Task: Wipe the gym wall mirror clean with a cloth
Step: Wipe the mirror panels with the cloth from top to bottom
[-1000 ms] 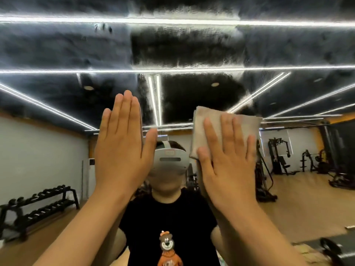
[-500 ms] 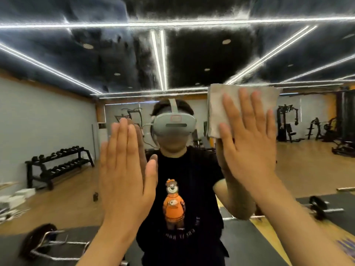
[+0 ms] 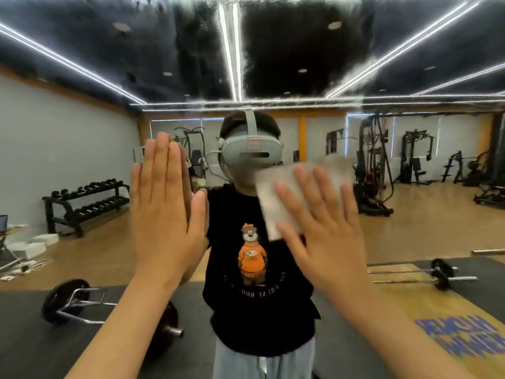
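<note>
Mirror: large gym wall mirror [image 3: 410, 242], with a hazy film across its upper band.
Cloth: pale grey folded cloth [image 3: 295, 192], flat against the mirror's centre.
Right hand [image 3: 322, 236]: fingers spread, pressing the cloth evenly.
Left hand [image 3: 166, 214]: fingers straight and together, palm towards the mirror, likely bracing.

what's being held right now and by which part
Right hand presses the cloth to the mirror, flat fingers over its lower right; left hand holds nothing.

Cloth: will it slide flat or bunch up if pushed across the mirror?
Probably floppy and light: the cloth lies thin and flat under the spread right hand. Likely slides on the mirror, though uncovered corners may fold.
</note>
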A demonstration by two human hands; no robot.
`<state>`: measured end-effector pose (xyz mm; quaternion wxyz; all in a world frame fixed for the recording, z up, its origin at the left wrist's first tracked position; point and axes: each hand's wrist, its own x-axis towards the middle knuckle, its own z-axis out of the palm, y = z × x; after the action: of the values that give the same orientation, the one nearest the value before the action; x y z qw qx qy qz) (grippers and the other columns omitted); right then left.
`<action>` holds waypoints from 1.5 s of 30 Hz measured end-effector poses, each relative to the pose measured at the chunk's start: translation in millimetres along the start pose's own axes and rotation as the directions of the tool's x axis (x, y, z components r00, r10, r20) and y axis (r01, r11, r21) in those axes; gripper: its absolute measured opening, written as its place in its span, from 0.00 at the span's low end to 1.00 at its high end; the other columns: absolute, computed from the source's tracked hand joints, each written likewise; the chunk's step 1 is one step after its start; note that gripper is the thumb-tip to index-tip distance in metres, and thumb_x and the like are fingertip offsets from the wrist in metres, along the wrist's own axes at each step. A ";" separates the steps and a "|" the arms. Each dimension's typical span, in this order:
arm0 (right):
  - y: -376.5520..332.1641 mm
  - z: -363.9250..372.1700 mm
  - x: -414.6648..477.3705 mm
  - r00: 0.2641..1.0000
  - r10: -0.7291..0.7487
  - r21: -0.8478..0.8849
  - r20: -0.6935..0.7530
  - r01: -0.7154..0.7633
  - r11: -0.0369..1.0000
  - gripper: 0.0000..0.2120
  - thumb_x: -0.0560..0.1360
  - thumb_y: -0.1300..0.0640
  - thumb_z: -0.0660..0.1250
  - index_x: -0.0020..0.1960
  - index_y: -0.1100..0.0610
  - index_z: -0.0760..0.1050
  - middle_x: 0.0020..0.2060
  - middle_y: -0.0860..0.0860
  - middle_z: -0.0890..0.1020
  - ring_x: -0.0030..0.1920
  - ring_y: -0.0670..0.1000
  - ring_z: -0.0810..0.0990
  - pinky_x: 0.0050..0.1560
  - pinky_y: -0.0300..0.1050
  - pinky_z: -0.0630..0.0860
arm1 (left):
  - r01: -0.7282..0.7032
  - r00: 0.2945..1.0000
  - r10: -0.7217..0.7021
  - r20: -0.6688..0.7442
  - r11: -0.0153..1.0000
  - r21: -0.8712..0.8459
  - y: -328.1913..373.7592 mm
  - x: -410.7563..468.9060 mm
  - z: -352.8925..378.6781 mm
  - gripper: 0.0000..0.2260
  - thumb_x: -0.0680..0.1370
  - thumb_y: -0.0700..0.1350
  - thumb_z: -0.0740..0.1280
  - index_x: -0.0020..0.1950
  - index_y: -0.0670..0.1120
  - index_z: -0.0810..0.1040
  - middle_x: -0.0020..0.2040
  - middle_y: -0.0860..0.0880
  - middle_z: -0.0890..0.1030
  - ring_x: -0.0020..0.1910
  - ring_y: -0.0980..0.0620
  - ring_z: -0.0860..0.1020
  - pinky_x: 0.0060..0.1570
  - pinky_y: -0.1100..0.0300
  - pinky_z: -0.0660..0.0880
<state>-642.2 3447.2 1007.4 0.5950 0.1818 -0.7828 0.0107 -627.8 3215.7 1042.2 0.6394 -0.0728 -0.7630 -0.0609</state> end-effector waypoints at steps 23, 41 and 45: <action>-12.9 17.9 -82.4 0.976 0.218 -0.012 0.026 -0.218 0.976 0.26 0.84 0.42 0.45 0.81 0.46 0.49 0.81 0.54 0.51 0.80 0.56 0.47 0.77 0.62 0.48 | -0.038 0.999 0.038 -0.009 0.999 -0.034 -4.1 -3.9 -2.0 0.30 0.83 0.50 0.54 0.81 0.39 0.47 0.81 0.40 0.49 0.80 0.43 0.47 0.79 0.49 0.43; -62.8 28.9 -65.5 0.993 0.117 -0.052 -0.011 -0.117 0.992 0.29 0.82 0.38 0.48 0.80 0.47 0.55 0.80 0.58 0.50 0.80 0.61 0.44 0.75 0.69 0.43 | -0.146 0.989 0.146 -0.018 0.989 -0.029 9.0 -68.3 0.5 0.31 0.83 0.51 0.55 0.81 0.40 0.46 0.82 0.41 0.48 0.81 0.45 0.46 0.79 0.48 0.42; -68.5 43.6 -112.2 0.991 0.126 -0.037 -0.043 -0.128 0.991 0.29 0.82 0.37 0.48 0.80 0.47 0.55 0.80 0.58 0.51 0.80 0.61 0.45 0.75 0.69 0.43 | -0.171 0.985 0.172 0.007 0.984 -0.039 21.9 -144.2 14.8 0.30 0.83 0.52 0.54 0.81 0.42 0.49 0.82 0.43 0.49 0.81 0.46 0.46 0.78 0.47 0.42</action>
<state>-636.9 3403.6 876.0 0.6122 0.1193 -0.7808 0.0366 -613.3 3235.2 897.6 0.6368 -0.1508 -0.7559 -0.0199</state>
